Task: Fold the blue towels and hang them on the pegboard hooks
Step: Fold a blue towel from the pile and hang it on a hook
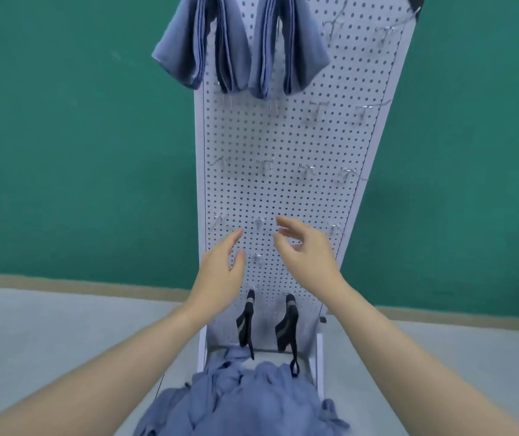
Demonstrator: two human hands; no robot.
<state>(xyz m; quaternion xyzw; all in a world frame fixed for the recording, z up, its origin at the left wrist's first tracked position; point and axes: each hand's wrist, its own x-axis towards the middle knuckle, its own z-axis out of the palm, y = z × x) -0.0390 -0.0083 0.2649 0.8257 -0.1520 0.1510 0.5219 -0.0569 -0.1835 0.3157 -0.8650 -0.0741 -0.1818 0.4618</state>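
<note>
Green wall (78,136) and a pale grey floor (31,341) with a tan baseboard strip (63,283) lie behind a tall white pegboard (283,190) that rises straight ahead of the person.

Nearest, below both forearms, a crumpled heap of blue towels (245,401) lies at the foot of the board, unfolded and bunched. Just beyond the heap, under the wrists, two dark items with grey bands (286,324) hang side by side from low hooks; what they are cannot be told, though a dark strap loop dangles from the one nearer the right arm.

Both arms reach forward in front of the lower board. The left hand (220,272) is held edge-on with its fingers straight and together, holding nothing. The right hand (305,250) is just beside it, a narrow gap between them, its fingers loosely curved with thumb and forefinger apart, also holding nothing. Neither hand touches towel or hook. Small metal hooks (258,222) stick out of the board between and just above the fingertips.

Farther up, more hooks stand in rows. At the top, well above both hands, two folded blue towels (242,42) hang side by side, draped in neat pleats.
</note>
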